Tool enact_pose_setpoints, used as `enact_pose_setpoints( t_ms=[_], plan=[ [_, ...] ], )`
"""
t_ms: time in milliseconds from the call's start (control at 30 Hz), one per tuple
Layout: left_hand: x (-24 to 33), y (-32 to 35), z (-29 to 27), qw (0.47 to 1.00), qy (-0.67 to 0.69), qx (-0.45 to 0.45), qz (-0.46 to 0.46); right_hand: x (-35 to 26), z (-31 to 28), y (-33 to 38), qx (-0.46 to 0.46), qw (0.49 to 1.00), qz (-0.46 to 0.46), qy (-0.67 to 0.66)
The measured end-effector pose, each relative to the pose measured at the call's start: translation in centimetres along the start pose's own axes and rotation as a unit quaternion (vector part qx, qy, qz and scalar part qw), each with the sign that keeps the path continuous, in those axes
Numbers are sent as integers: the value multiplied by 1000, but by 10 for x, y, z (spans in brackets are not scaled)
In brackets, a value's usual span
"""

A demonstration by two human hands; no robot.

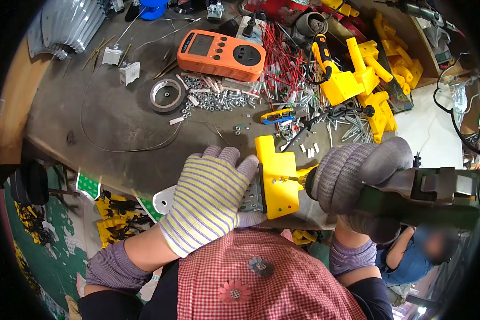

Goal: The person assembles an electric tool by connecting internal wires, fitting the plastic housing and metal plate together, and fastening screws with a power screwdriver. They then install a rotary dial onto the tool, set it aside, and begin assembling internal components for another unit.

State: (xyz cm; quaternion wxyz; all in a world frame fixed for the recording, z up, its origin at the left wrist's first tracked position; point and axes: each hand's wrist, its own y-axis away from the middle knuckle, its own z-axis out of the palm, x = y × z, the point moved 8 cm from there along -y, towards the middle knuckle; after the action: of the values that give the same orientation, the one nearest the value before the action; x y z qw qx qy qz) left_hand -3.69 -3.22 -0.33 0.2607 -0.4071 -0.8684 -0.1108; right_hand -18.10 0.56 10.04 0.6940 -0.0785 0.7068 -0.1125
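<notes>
My left hand point(210, 200), in a striped knit glove, presses flat on a metal bracket point(165, 200) and against the left side of a yellow plastic housing point(276, 178) at the bench's near edge. My right hand point(357, 178), in a grey glove, grips a dark green power screwdriver point(426, 194). Its bit point(293, 180) points left and touches a screw on the yellow housing's face.
On the dark workbench point(106, 117) lie an orange meter point(221, 53), a tape roll point(167, 95), a heap of screws and nuts point(218, 98), red wires point(280, 64), a blue-yellow knife point(277, 116) and several yellow plastic parts point(362, 80). Another person in blue point(410, 258) sits at lower right.
</notes>
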Motion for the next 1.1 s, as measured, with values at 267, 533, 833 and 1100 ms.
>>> enact_pose_setpoints(
  t_ms=[267, 533, 833, 1100],
  plan=[
    [7, -5, -1, 999, -26, -21, -13, 24, -15, 30, 153, 981, -75, 91],
    [12, -3, -1, 999, -26, -23, 28, -58, -44, 29, -85, 951, -145, -260],
    [18, 11, -51, 991, 75, -17, 107, 53, -227, 83, 257, 647, 195, 691],
    [22, 48, -25, 938, -173, 141, 265, 36, -172, 42, 190, 627, 39, 754]
  ],
)
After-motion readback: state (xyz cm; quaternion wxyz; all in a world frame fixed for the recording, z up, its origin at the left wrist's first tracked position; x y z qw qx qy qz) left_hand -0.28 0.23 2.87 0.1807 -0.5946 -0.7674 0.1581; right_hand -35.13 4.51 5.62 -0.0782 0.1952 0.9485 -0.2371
